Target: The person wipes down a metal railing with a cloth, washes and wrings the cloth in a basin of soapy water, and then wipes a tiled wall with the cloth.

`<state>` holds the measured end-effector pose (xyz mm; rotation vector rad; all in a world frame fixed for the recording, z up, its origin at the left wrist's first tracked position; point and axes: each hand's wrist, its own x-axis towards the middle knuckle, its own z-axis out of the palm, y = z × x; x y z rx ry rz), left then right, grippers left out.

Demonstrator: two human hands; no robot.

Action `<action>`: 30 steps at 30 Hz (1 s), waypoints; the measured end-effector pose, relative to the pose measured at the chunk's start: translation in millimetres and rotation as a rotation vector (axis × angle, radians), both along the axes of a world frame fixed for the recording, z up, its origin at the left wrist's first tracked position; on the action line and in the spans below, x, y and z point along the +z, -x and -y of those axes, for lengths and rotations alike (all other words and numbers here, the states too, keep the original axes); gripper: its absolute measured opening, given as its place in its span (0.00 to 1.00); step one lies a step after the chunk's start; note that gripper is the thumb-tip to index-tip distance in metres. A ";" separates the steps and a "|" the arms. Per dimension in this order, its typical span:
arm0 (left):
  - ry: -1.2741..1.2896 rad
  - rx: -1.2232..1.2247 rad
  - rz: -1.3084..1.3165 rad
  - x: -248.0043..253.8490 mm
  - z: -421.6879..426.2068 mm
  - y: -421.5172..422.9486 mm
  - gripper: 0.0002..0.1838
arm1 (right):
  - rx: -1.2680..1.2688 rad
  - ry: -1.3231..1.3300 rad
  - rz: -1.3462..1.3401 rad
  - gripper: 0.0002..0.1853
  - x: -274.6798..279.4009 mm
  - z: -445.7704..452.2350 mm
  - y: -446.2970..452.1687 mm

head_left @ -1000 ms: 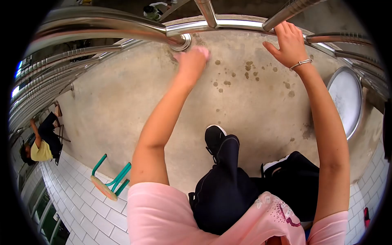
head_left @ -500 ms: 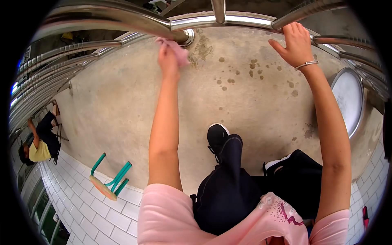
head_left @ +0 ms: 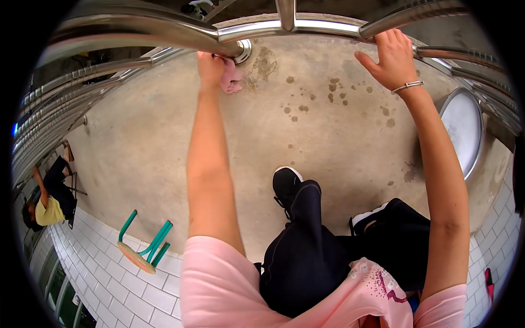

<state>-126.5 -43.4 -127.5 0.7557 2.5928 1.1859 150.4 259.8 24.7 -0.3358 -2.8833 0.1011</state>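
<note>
My left hand (head_left: 211,70) is closed on a pink cloth (head_left: 231,77) beside the round base of a thick metal post (head_left: 243,51), at the top left of the concrete floor. Part of the cloth hangs out to the right of the hand. At the upper right, my right hand (head_left: 395,59) rests against the lower metal rail (head_left: 328,27). Its thumb is spread out to the left, while the other fingertips lie at the rail and are partly hidden. A bracelet circles that wrist.
A round metal basin (head_left: 462,131) lies at the right by the railing. At the lower left is a green-legged stool (head_left: 136,257) near white wall tiles (head_left: 117,273). A seated person in a yellow top (head_left: 49,212) is at the far left. Dark spots mark the floor.
My left hand has moved left with the cloth, from the right side of the post base to its left side. My right hand has stayed at the rail.
</note>
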 end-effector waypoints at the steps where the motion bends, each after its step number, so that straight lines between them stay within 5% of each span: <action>1: -0.033 -0.041 0.027 -15.8 8.5 12.1 0.15 | 0.012 -0.004 -0.018 0.21 -0.1 -1.0 -0.3; 6: 0.103 -0.146 -0.143 27.2 -7.0 -23.5 0.12 | 0.002 -0.003 -0.022 0.20 0.0 -1.4 -1.0; 8: 0.335 0.212 -0.261 31.0 -19.2 -56.0 0.14 | -0.016 -0.007 -0.008 0.20 -0.3 -0.6 0.1; 11: 0.284 0.340 -0.252 43.4 -32.3 -98.3 0.11 | -0.013 -0.011 -0.025 0.20 -1.4 0.3 -1.2; 19: 0.486 0.242 -0.282 23.5 -29.1 -138.2 0.15 | -0.027 -0.015 -0.035 0.20 -0.7 2.0 0.6; 24: 0.616 0.106 -0.574 18.1 -31.5 -140.1 0.13 | -0.014 0.025 -0.030 0.19 2.6 1.1 0.0; 30: 0.724 -0.052 -0.531 21.1 -26.4 -134.3 0.17 | -0.017 0.032 -0.042 0.18 2.3 2.4 0.1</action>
